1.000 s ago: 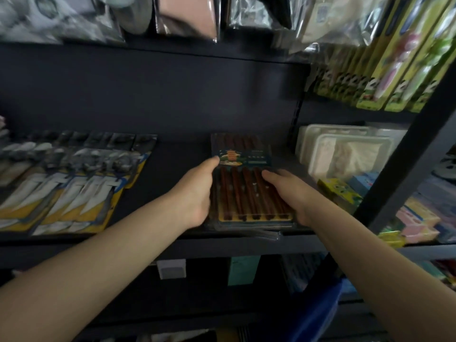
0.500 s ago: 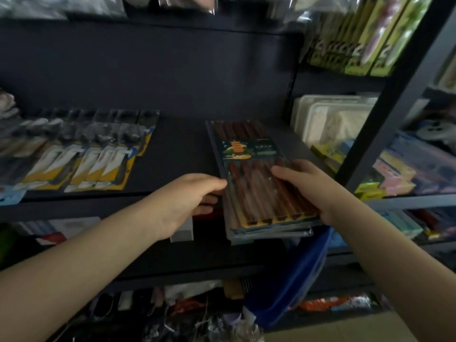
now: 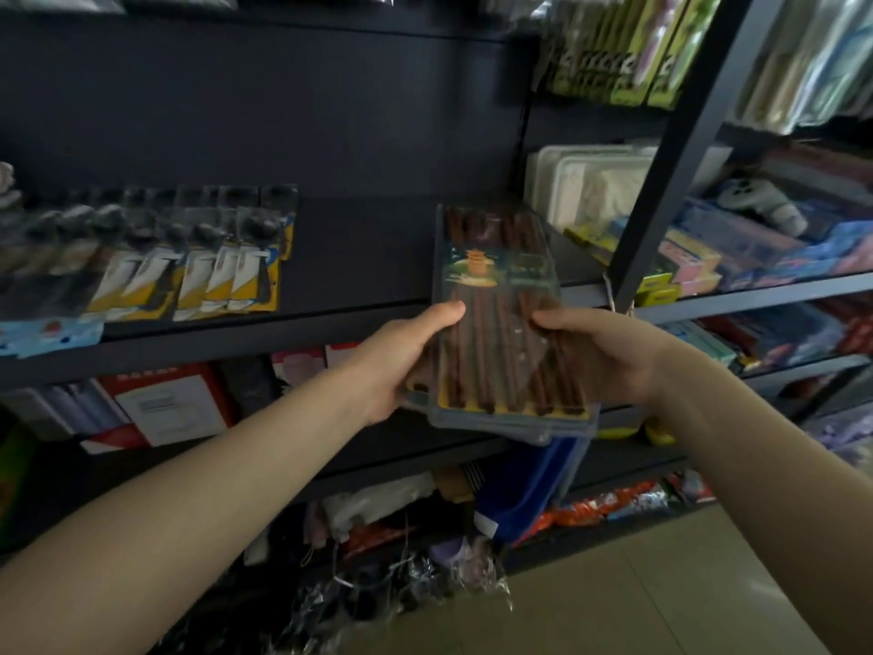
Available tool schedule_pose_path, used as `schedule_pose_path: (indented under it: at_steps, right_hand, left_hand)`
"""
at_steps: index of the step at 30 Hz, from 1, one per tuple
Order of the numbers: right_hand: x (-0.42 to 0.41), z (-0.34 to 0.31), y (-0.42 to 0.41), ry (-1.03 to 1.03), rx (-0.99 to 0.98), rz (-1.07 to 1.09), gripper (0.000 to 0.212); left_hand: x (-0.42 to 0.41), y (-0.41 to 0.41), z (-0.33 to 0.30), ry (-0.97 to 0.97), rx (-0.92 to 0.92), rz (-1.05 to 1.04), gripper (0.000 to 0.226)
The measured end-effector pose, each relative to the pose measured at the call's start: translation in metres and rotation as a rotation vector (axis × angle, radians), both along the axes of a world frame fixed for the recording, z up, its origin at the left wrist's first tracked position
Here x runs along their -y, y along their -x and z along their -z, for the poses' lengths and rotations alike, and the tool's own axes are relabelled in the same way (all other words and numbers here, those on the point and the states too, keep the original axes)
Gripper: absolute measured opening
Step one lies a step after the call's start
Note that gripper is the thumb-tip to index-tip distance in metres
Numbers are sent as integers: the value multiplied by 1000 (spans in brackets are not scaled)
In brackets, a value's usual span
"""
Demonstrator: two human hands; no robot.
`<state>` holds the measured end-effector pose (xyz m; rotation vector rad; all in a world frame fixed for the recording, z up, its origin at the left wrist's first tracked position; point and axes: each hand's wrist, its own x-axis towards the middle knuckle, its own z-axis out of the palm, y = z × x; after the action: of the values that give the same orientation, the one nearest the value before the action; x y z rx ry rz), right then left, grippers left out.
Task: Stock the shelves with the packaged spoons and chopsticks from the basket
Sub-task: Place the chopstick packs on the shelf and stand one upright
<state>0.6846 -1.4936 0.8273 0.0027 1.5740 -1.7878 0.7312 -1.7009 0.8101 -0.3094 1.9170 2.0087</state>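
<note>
Since half a second ago the chopstick packs [image 3: 500, 323] have come further off the shelf toward the camera, and the left hand [image 3: 401, 366], which then hovered clear of them, now grips their left edge. Left thumb lies on top, fingers curled under. Right hand [image 3: 600, 356] holds the right edge the same way, thumb over the clear cover. Both forearms reach in from the bottom corners, wrists roughly level. The packs are a stack, near ends hanging out past the shelf lip [image 3: 236, 340], far ends above the dark shelf board; whether they touch it is unclear. Below them, a blue basket [image 3: 519, 489] is partly hidden. Left on the same shelf, bare board, then the carded spoon packs [image 3: 226, 267]. Right, a dark upright post [image 3: 680, 153] stands just beside the packs, white trays [image 3: 595, 186] behind it.
</note>
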Motion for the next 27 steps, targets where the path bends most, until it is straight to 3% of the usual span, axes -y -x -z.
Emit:
schedule_pose_path:
  at_steps: [2, 5, 7, 9, 13, 15, 19, 27]
  right_hand:
    - [4, -4, -1, 5, -8, 1, 37]
    - [18, -16, 6, 57, -72, 66, 44]
    - [24, -28, 17, 114, -157, 90, 38]
    - [28, -46, 28, 125, -278, 94, 20]
    - [38, -77, 58, 226, -504, 119, 29]
    - [46, -86, 72, 239, -591, 156, 27]
    - [57, -92, 98, 179, -666, 163, 41]
    - [58, -67, 139, 157, -562, 83, 67]
  left_hand:
    - [4, -4, 0, 89, -109, -2, 55]
    - [11, -2, -19, 144, -339, -34, 39]
    - [16, 4, -36, 252, -502, -50, 34]
    - [23, 14, -52, 360, -643, -48, 32]
    - [35, 47, -76, 552, -851, -127, 72]
    - [40, 65, -88, 619, -846, -215, 72]
    - [42, 94, -93, 556, -768, -297, 63]
    - [38, 127, -60, 483, -587, -270, 64]
